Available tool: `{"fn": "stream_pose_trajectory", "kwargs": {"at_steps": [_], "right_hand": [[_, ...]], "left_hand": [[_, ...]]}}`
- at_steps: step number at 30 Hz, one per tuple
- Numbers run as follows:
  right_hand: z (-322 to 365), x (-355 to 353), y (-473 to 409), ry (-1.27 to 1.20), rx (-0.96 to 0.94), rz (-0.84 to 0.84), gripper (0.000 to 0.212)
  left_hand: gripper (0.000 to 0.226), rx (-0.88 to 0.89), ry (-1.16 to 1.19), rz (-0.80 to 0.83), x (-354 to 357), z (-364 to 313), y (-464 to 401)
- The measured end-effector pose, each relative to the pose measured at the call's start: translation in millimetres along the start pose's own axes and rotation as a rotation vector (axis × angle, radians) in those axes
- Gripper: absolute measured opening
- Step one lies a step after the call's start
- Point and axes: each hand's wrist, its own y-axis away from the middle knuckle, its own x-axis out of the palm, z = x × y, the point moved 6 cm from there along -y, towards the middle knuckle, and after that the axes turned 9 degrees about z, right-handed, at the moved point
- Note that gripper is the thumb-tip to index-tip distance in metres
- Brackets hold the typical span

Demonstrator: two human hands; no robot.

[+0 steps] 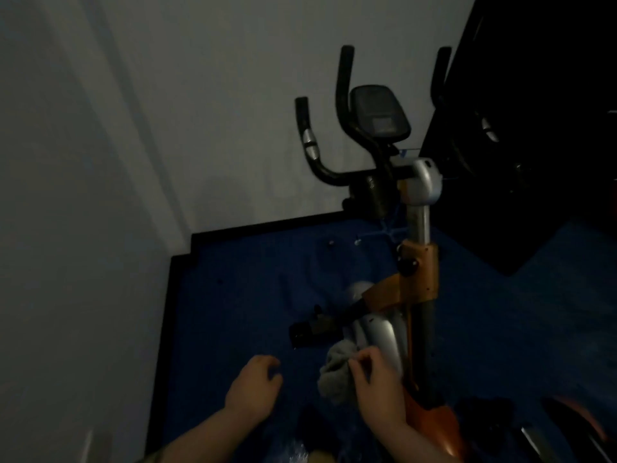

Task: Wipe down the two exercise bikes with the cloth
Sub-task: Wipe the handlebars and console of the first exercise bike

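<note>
Dim room; right hand (pixel 377 382) fingers pinch grey cloth (pixel 335 372) against silver housing of exercise bike (pixel 417 262); left hand (pixel 252 384) at 9 o'clock, fingers loosely curled, empty. Second bike at 4 o'clock cut off, hard to make out

The second bike (pixel 567 432) is cut off by the bottom-right corner. The cloth (pixel 335 372) is partly hidden under the right hand (pixel 375 379). The console screen (pixel 382 123) is too dim to read.

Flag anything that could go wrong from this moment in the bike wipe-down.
The room is dim, so smudges on the silver housing may be missed. The right hand pinches only part of the cloth, and the rest hangs loose; it might snag on the pedal nearby. The left hand grips nothing, leaving the bike unsteadied.
</note>
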Motion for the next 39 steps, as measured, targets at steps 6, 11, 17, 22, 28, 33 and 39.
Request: {"fn": "stream_pose_trajectory", "kwargs": {"at_steps": [6,11,17,22,28,33,39], "right_hand": [[41,-80,-81,-0.193,-0.143,-0.193,0.016],[97,-143,-108,-0.407,-0.286,-0.395,0.012],[170,-185,-132,-0.429,-0.448,-0.544,0.003],[211,-149,-184,-0.119,-0.384,-0.459,0.006],[197,-111,-177,0.195,-0.481,-0.421,0.032],[206,-140,-178,0.171,-0.570,-0.437,0.017],[216,-133,-201,0.257,-0.556,-0.505,0.019]], "left_hand": [[0.029,0.262,0.225,-0.197,-57,-131,-68],[0.027,0.476,0.420,-0.366,-113,-219,-86],[0.024,0.622,0.659,-0.396,-149,-284,-108],[0.027,0.605,0.681,-0.246,-136,-292,-129],[0.029,0.645,0.723,-0.188,-133,-275,-141],[0.029,0.679,0.725,-0.113,-135,-279,-146],[0.030,0.635,0.828,-0.096,-135,-282,-155]]}}
